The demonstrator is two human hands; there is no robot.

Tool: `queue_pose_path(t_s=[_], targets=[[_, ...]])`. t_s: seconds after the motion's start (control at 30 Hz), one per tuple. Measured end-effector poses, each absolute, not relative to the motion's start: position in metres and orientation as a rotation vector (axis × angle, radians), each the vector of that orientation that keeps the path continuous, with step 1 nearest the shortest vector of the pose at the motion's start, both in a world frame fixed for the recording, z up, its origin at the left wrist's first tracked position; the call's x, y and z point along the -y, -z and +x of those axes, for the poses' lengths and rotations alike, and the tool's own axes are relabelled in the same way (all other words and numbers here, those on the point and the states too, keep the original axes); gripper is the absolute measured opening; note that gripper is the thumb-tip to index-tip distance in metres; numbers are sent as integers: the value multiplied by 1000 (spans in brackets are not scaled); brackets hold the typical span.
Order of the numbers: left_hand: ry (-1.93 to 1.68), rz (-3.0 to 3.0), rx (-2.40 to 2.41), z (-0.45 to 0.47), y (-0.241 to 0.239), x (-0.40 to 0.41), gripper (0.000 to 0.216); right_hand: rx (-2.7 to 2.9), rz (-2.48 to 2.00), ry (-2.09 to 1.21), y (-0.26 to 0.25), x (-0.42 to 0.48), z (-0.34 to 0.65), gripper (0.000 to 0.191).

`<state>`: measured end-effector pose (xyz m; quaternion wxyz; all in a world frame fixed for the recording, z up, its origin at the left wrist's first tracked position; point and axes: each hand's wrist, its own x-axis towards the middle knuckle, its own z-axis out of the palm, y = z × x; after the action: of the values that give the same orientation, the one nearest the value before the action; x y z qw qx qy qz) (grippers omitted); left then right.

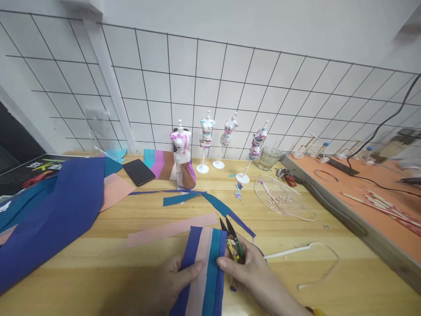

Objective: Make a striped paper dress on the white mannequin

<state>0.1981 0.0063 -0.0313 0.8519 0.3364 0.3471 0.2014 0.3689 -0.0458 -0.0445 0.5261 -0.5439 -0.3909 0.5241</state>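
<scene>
A striped piece of cloth or crepe paper [206, 263], banded in blue, pink and teal, is held upright over the table's near edge. My left hand [176, 278] grips its left side, thumb across the pink band. With my right hand [248, 267] I pinch its right edge and also hold a pair of thread snips [237, 241], blades pointing up and apart. Just beyond lie a pale pink strip [171, 229] and narrow teal and blue strips [215, 203]. The fingers behind the striped piece are hidden.
Several small white dress forms [206, 136] stand along the back, near a glass [269, 159]. A phone [138, 172] and a large blue sheet [66, 206] lie leftward. To the right are a clear round tray [285, 199], a looped white cord [324, 245] and an orange-topped surface [378, 188].
</scene>
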Motion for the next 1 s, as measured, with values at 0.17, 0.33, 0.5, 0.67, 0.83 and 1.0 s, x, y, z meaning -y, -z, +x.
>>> queue_pose_path(t_s=[0.17, 0.33, 0.5, 0.67, 0.83, 1.0], targets=[[-426, 696, -689, 199, 35, -6, 36, 969, -1240, -1215, 42, 44, 364, 51], [-428, 710, -696, 198, 36, -7, 36, 917, -1285, -1298, 41, 45, 365, 42], [-436, 709, -702, 197, 34, -8, 36, 923, -1253, -1320, 43, 46, 367, 42], [-429, 715, -673, 197, 36, -8, 35, 934, -1279, -1327, 43, 46, 367, 42], [-390, 795, -568, 196, 43, -9, 51, 915, -1315, -1310, 41, 46, 367, 44], [-406, 899, -496, 195, 45, -10, 56, 896, -1277, -1332, 36, 46, 365, 44]])
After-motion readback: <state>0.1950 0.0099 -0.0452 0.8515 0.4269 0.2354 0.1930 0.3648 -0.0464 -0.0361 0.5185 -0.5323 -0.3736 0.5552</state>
